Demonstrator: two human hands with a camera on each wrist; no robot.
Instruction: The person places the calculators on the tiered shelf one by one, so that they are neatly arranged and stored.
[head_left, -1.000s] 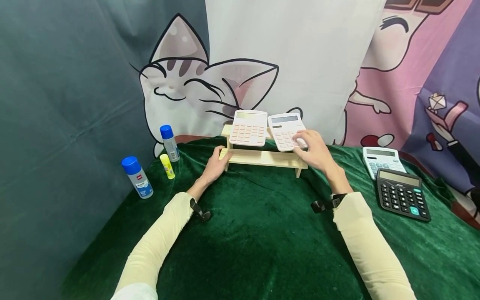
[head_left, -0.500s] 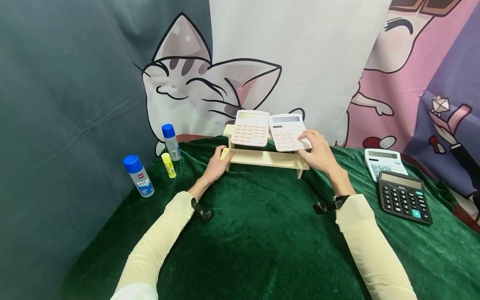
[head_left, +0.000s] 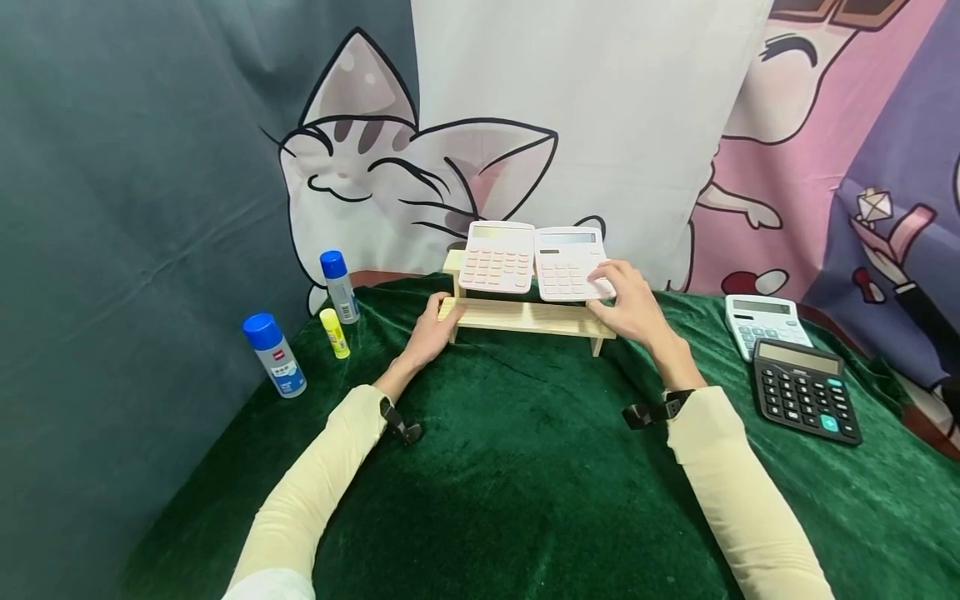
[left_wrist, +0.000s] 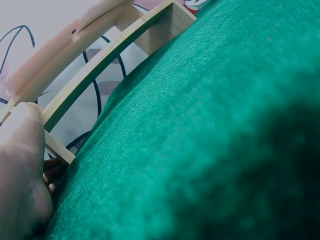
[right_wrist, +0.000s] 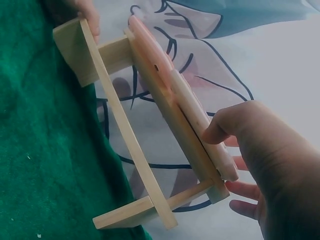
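Observation:
A two-tier wooden stand (head_left: 525,316) stands on green cloth near the backdrop. On its upper step two calculators lie side by side: a pink-white calculator (head_left: 497,257) on the left and a white calculator (head_left: 567,265) on the right. My left hand (head_left: 429,332) grips the left end of the lower shelf, thumb on top; in the left wrist view its other fingers (left_wrist: 52,175) curl beside the leg. My right hand (head_left: 632,305) holds the white calculator by its lower right corner. In the right wrist view, the thumb (right_wrist: 218,131) touches its edge and the other fingertips are partly hidden.
Left of the stand are two blue-capped cans, one nearer (head_left: 276,354) and one farther (head_left: 339,287), with a yellow glue stick (head_left: 334,333) between them. At right, a black calculator (head_left: 807,390) overlaps a white-and-teal calculator (head_left: 763,318). A cartoon-printed cloth backdrop (head_left: 630,108) hangs behind.
The white calculator has turned from a slant to nearly straight, its top edge shifting left beside the pink-white one. My right hand stays at its corner; my left hand still holds the stand.

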